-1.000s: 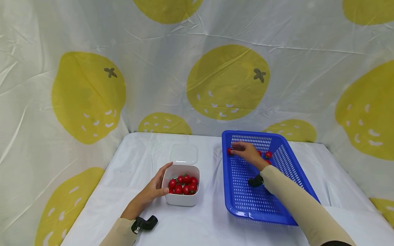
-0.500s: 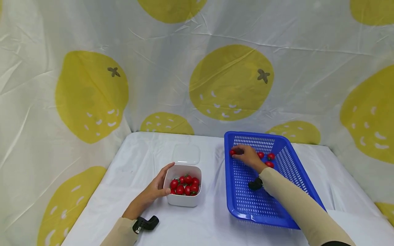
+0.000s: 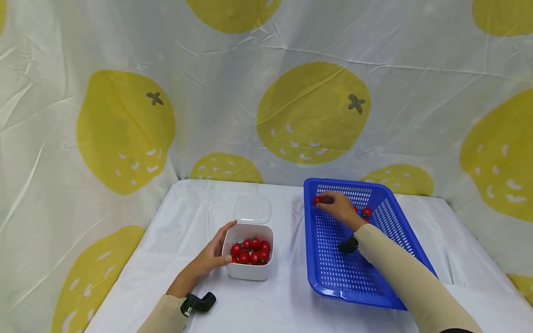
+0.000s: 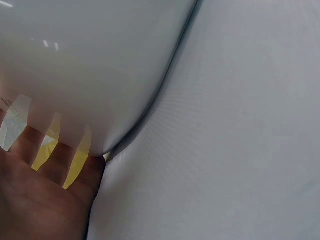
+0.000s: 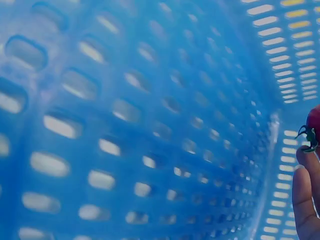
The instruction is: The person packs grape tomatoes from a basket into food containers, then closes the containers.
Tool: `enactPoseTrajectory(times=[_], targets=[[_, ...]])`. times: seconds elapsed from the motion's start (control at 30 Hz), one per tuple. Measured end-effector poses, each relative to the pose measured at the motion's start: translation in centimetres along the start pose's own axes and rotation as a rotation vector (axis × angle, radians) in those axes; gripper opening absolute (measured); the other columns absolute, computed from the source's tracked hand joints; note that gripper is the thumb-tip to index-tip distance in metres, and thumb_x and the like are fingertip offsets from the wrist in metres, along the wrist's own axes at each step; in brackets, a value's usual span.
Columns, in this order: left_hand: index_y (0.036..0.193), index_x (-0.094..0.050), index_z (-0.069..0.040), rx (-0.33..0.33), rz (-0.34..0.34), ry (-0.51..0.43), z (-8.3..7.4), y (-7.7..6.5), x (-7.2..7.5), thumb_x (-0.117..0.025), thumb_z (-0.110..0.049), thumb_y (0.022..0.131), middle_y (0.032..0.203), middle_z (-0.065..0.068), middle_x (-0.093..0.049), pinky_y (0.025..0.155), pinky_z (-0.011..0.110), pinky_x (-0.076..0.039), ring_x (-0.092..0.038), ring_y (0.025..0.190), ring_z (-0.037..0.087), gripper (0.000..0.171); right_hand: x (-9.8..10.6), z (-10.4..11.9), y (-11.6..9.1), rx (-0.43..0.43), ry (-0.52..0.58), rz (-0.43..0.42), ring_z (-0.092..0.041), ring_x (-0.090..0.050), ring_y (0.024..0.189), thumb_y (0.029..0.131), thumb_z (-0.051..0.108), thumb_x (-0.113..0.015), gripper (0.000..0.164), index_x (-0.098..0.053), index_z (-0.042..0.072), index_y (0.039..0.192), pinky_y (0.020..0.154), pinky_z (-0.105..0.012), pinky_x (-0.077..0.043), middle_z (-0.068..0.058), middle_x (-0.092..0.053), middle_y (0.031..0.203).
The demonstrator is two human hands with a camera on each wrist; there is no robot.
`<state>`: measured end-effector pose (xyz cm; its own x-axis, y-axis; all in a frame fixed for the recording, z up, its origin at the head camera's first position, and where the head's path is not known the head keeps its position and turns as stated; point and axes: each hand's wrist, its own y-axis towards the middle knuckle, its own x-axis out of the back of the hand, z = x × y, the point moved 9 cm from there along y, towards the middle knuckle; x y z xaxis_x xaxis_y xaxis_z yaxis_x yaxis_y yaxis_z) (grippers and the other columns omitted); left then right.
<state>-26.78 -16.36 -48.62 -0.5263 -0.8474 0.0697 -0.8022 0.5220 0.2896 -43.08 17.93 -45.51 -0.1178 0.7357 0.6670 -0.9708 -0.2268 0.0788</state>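
A white square container (image 3: 249,274) holds several red cherry tomatoes (image 3: 254,257). My left hand (image 3: 208,255) grips its left side, the thumb at the near corner and the fingers at the far one. In the left wrist view, spread fingers lie against the container's glossy wall (image 4: 95,60). My right hand (image 3: 342,211) reaches into the blue basket (image 3: 313,277) and pinches a cherry tomato (image 3: 317,200) near its far left corner. The right wrist view shows this tomato's green calyx (image 5: 311,139) beside the fingertips. A few other tomatoes (image 3: 367,212) lie right of that hand, partly hidden.
A clear lid (image 3: 252,209) lies flat behind the container. White cloth (image 3: 287,296) covers the table, and a lemon-print curtain (image 3: 216,106) hangs behind and beside it. The basket's raised rim stands right of the container.
The right hand has risen slightly and shifted a little with the tomato now between its fingertips. The left hand and container keep their places; the head view has shifted slightly.
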Motion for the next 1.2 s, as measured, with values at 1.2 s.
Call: enactPoseTrajectory(times=[1.2], targets=[[0.155,-0.012,-0.014,-0.038,0.011,-0.009,0.0,0.2,-0.1,-0.065,-0.019,0.088,0.152,0.024,-0.022,0.106,0.033,-0.036,-0.025,0.135,0.040,0.086,0.7,14.2,-6.4,0.293,0.244,0.095,-0.023,-0.066,0.101,0.086,0.019,-0.074,0.038,-0.066,0.008,0.121,0.082,-0.029,-0.054,-0.009,-0.068,0.113]])
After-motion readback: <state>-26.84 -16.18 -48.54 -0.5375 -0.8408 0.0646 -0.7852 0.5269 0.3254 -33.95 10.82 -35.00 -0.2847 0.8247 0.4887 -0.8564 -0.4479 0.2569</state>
